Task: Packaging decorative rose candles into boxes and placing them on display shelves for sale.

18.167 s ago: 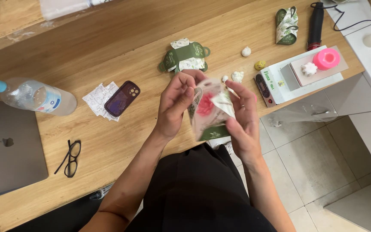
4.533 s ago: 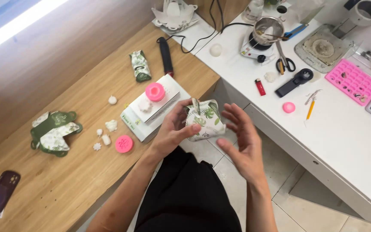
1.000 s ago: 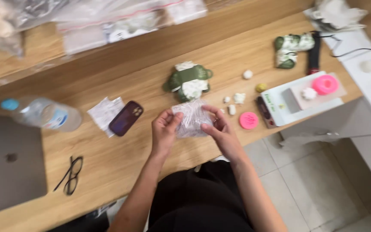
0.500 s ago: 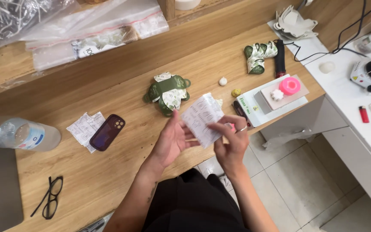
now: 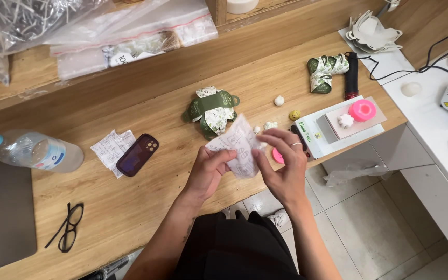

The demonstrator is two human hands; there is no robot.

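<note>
1. head view, where it is: the left hand (image 5: 209,167) and the right hand (image 5: 284,161) hold a small clear plastic packet (image 5: 238,146) between them, raised just above the front edge of the wooden table (image 5: 146,207), near a folded green leaf-print wrapper (image 5: 212,108).
2. head view, risk: the packet looks thin and crinkled, and it is held past the table edge over the tiled floor (image 5: 369,228). i judge that a loose pinch on either side could let it slip and drop there.
3. head view, risk: small white pieces (image 5: 270,125) and a pink round disc (image 5: 277,155) lie just beside the right hand. a sideways sweep of that wrist could knock them off the edge.
4. head view, grip: the left hand is closed narrowly, thumb and fingers pinching the packet's left edge.
5. head view, grip: the right hand's fingers are curled with the thumb on the packet's right side, gripping it lightly, with a ring on one finger. what the packet contains, i cannot tell.
</note>
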